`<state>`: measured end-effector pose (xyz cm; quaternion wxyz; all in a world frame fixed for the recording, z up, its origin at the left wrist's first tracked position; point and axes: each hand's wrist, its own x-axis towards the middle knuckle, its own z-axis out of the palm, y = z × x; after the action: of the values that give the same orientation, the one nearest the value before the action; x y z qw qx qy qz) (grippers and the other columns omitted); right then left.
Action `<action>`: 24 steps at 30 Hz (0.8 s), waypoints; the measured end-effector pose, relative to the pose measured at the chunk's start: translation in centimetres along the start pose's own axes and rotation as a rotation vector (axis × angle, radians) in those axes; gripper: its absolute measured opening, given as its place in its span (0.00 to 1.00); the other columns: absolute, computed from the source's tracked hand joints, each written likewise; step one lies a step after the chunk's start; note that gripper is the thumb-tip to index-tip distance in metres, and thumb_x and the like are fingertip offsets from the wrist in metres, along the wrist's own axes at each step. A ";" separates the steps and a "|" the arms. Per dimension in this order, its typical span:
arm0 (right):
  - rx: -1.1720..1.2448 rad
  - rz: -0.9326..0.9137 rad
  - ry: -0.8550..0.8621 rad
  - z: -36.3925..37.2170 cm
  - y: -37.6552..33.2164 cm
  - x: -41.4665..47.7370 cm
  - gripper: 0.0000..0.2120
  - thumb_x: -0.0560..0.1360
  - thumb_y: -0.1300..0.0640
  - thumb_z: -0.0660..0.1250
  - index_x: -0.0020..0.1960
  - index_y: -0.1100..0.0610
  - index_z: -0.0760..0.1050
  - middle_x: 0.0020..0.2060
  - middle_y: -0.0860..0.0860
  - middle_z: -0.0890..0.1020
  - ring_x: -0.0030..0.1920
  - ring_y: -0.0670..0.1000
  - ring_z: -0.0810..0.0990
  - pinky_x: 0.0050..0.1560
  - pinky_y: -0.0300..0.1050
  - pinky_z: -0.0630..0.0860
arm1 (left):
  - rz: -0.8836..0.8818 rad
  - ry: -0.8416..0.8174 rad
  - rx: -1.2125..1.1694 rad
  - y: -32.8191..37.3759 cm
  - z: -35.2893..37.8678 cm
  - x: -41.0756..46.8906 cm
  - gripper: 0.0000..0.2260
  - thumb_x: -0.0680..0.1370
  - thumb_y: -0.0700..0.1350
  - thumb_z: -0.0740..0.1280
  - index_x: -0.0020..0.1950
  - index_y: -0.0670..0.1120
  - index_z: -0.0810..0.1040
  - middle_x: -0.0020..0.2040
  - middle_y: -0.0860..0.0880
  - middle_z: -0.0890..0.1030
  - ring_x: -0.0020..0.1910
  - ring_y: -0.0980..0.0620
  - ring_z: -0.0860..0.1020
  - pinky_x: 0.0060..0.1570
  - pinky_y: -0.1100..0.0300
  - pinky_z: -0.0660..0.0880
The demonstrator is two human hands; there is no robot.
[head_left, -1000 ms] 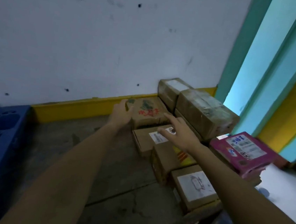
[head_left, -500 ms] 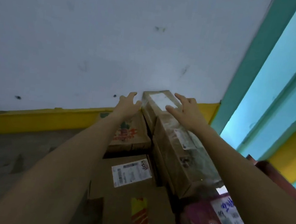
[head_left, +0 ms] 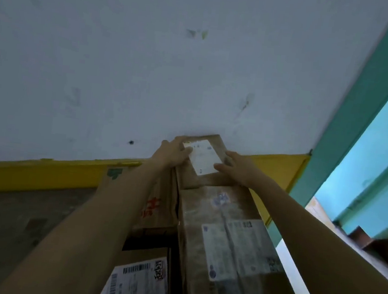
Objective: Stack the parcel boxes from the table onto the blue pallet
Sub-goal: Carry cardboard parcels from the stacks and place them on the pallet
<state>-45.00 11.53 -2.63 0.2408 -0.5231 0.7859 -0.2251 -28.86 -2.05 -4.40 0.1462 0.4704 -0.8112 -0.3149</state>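
Note:
A small brown parcel box (head_left: 199,173) with a white label stands against the white wall at the far end of the table. My left hand (head_left: 172,153) grips its left side, thumb on the label. My right hand (head_left: 236,169) presses its right side, fingers curled over the edge. In front of it lies a long taped box (head_left: 227,234) with labels. A box with red print (head_left: 155,205) sits to the left, partly hidden by my left arm. A labelled box (head_left: 142,282) lies nearest me. The blue pallet is out of view.
The grey table top (head_left: 12,223) stretches to the left. A yellow strip (head_left: 29,175) runs along the wall base. A teal door frame (head_left: 359,111) stands at the right, with a dark reddish object (head_left: 374,242) low beside it.
I have leaned in towards the wall. Both hands went from hovering beside the far box to closing on its two sides. The pallet and the pink box have left view.

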 end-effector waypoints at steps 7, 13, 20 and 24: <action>0.023 0.005 -0.099 0.3 0.3 1.6 0.39 0.73 0.44 0.66 0.76 0.54 0.51 0.74 0.54 0.62 0.70 0.57 0.65 0.62 0.47 0.65 | -0.055 -0.036 -0.080 -0.2 1.7 0.4 0.26 0.78 0.57 0.59 0.74 0.53 0.57 0.70 0.42 0.68 0.67 0.41 0.68 0.57 0.55 0.69; -0.053 -0.061 -0.037 0.0 -1.8 0.7 0.36 0.74 0.44 0.66 0.75 0.52 0.54 0.72 0.55 0.64 0.68 0.57 0.67 0.60 0.47 0.66 | -0.030 0.080 -0.185 0.1 0.7 -0.9 0.27 0.78 0.55 0.60 0.75 0.51 0.57 0.71 0.42 0.67 0.68 0.43 0.67 0.64 0.54 0.67; -0.038 -0.271 0.212 0.8 -7.9 -2.7 0.31 0.75 0.43 0.63 0.74 0.50 0.57 0.66 0.57 0.70 0.61 0.54 0.71 0.55 0.45 0.69 | 0.100 0.400 -0.314 0.3 -5.8 -4.8 0.25 0.78 0.51 0.62 0.74 0.51 0.61 0.69 0.46 0.70 0.58 0.56 0.71 0.45 0.75 0.68; 0.031 -0.389 0.362 2.4 -12.9 -5.2 0.33 0.75 0.43 0.63 0.75 0.51 0.55 0.66 0.56 0.70 0.63 0.55 0.70 0.57 0.44 0.67 | 0.139 0.532 -0.398 -0.1 -10.5 -8.3 0.24 0.78 0.52 0.61 0.73 0.53 0.62 0.68 0.43 0.69 0.62 0.47 0.74 0.61 0.51 0.73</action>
<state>-32.54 11.64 4.00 0.0568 -0.6118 0.6973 -0.3691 -18.93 1.07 4.02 0.4628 0.4419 -0.6975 -0.3227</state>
